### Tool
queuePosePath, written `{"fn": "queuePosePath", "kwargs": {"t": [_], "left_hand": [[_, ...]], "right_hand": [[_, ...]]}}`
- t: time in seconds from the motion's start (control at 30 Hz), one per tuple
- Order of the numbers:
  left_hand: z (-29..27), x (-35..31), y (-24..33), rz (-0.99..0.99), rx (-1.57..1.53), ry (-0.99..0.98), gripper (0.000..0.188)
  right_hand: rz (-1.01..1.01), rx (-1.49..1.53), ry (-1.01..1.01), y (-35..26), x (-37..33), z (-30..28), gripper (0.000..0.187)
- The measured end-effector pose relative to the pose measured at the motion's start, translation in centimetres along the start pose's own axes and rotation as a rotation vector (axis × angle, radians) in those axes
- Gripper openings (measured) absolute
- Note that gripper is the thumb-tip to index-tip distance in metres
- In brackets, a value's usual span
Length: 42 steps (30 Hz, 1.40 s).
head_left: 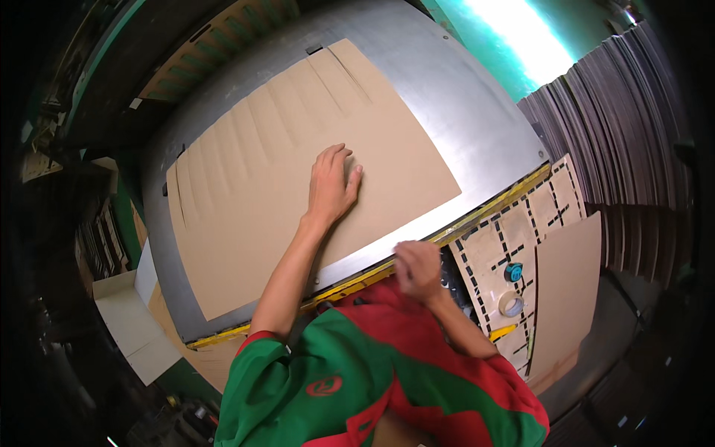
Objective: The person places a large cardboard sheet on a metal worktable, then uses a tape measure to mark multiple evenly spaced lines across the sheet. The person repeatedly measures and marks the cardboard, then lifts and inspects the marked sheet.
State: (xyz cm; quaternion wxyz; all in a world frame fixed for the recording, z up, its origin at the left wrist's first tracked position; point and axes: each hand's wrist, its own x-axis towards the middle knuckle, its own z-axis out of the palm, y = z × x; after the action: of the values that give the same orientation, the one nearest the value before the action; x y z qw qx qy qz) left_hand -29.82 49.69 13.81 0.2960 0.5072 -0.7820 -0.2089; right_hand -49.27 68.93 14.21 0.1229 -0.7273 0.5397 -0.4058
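A large brown cardboard sheet (pixel 253 216) lies flat on a grey metal plate (pixel 454 112). Slits and creases run in from its far edge, and small dark stops touch that edge. My left hand (pixel 331 186) rests on the middle of the sheet, fingers loosely stretched and thumb apart, gripping nothing. Just off the sheet's near right side, my right hand (pixel 418 270) is over the plate's yellow front edge (pixel 484 214). Its fingers are curled in and slightly blurred, and nothing shows in them.
To the right, a board with black dashed lines (pixel 514 212) carries a teal tape measure (pixel 513 272), a tape roll (pixel 511 304) and a yellow-handled tool (pixel 503 332). Beside it stands a cardboard panel (pixel 567 276). Tall stacks of cardboard sheets (pixel 611 119) rise at far right. A slotted board (pixel 212 56) hangs beyond the plate.
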Motion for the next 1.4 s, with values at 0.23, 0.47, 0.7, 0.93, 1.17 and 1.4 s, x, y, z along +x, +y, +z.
{"fn": "queuePosePath", "kwargs": {"t": [0.23, 0.47, 0.7, 0.93, 1.17, 1.4], "left_hand": [[2.8, -0.3, 2.0, -0.061, 0.068, 0.017, 0.046], [4.1, -0.9, 0.6, -0.001, 0.144, -0.044, 0.057], [3.9, -0.4, 1.4, -0.053, 0.144, -0.100, 0.053], [4.1, -0.3, 1.6, -0.054, 0.153, -0.134, 0.053], [3.2, -3.9, 4.6, -0.083, 0.172, -0.124, 0.056], [1.7, -6.2, 7.2, -0.100, 0.159, -0.180, 0.057]], "right_hand": [[0.273, -0.191, 0.185, 8.7, 0.8, -8.5, 0.020], [1.183, -0.831, 0.158, 19.7, -17.1, -16.6, 0.051], [1.557, -0.913, 0.451, 20.7, -30.9, -16.7, 0.059], [1.537, -0.828, 0.221, 21.3, -28.6, -16.4, 0.074], [1.415, -0.546, 0.055, 28.8, -28.5, -14.3, 0.077], [1.203, 0.262, 0.769, 22.0, -18.1, -18.0, 0.062]]}}
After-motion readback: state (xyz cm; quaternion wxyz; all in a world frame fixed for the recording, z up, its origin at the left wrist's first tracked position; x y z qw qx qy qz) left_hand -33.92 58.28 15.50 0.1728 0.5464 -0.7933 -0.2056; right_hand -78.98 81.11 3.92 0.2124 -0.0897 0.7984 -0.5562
